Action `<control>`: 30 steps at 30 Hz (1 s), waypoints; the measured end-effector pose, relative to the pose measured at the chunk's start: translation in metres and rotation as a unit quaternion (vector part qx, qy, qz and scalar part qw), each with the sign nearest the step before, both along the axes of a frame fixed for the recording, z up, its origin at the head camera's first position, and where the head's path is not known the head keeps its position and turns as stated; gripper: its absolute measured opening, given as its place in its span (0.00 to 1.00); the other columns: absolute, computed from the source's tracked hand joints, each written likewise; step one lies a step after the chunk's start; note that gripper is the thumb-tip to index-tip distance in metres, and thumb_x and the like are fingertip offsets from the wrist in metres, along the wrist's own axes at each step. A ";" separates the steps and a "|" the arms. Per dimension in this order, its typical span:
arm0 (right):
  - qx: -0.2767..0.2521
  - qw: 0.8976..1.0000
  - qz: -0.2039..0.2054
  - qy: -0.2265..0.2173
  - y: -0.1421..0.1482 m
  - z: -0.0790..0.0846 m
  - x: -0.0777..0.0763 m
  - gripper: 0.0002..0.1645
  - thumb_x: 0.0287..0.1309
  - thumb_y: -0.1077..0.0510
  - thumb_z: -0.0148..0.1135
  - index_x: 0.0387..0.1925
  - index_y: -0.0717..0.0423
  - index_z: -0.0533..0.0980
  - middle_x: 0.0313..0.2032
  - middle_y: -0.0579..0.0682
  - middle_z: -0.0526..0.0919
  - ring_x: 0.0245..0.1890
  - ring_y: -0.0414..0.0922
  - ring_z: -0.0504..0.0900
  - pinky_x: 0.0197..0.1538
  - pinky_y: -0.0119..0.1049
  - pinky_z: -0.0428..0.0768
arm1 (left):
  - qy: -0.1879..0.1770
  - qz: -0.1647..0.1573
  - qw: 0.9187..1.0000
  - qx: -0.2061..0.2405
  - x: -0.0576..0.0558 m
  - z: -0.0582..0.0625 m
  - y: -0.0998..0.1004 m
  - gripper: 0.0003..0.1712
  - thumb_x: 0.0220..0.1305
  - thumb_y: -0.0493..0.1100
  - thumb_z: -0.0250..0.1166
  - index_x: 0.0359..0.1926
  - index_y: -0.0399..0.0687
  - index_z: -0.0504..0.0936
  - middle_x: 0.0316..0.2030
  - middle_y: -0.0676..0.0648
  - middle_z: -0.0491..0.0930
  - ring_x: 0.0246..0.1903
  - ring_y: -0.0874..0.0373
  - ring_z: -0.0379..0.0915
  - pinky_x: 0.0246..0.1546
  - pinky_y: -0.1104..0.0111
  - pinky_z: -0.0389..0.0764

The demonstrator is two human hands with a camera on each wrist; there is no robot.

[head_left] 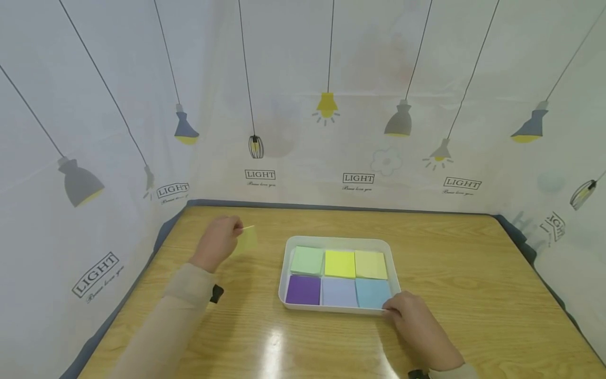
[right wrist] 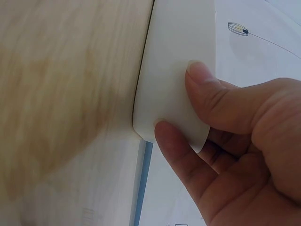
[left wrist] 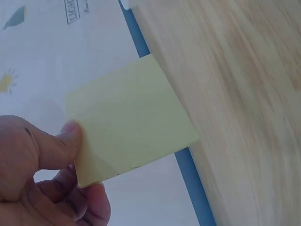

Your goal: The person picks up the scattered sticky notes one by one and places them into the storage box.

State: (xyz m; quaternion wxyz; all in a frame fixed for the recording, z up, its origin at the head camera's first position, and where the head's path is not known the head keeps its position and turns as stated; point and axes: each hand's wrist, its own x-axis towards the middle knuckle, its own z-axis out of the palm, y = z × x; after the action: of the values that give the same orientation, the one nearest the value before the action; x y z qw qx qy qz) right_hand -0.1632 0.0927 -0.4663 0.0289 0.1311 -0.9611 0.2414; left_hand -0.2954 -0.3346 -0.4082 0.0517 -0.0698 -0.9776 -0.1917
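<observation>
My left hand pinches a pale yellow sticky note pad by one edge, thumb on its face and fingers behind. The pad is held up over the left part of the table. My right hand grips the near right corner of a shallow white tray, its thumb against the outer wall and some fingers hidden behind the rim. Two rows of square pads lie in the tray: light green, bright yellow and pale yellow behind, purple, lavender and light blue in front.
The tray stands on a wooden table with bare wood around it. A white curtain printed with lamps closes off the back and both sides, with a dark blue strip along the table's far edge.
</observation>
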 end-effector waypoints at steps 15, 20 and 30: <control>0.006 1.000 -0.001 -0.010 0.000 -0.001 -0.002 0.03 0.56 0.63 0.71 0.28 0.58 0.85 0.30 0.47 0.86 0.37 0.45 0.84 0.44 0.43 0.85 | 0.041 -0.068 0.997 -0.005 0.000 0.012 0.057 0.06 0.72 0.38 0.60 0.41 0.41 0.83 0.37 0.43 0.83 0.40 0.48 0.79 0.45 0.57 0.82; 0.005 1.000 0.002 -0.002 0.000 -0.002 -0.002 0.02 0.55 0.63 0.72 0.27 0.57 0.86 0.30 0.47 0.87 0.37 0.45 0.85 0.44 0.43 0.85 | 0.046 -0.083 0.995 -0.006 0.001 0.016 0.074 0.06 0.72 0.38 0.60 0.41 0.42 0.83 0.37 0.44 0.83 0.40 0.49 0.79 0.45 0.58 0.82; 0.001 1.000 0.005 0.006 0.001 -0.002 -0.001 0.03 0.54 0.64 0.72 0.27 0.55 0.86 0.30 0.46 0.86 0.37 0.43 0.84 0.43 0.41 0.85 | 0.028 -0.095 0.995 0.013 0.000 0.015 0.087 0.06 0.72 0.38 0.60 0.42 0.42 0.83 0.38 0.45 0.82 0.41 0.51 0.78 0.44 0.60 0.82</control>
State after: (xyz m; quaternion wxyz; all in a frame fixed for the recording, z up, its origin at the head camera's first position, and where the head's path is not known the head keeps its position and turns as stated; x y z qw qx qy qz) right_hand -0.1640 0.0941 -0.4680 0.0338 0.1376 -0.9604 0.2400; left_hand -0.2951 -0.2473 -0.3937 0.0616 -0.1673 -0.9621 -0.2064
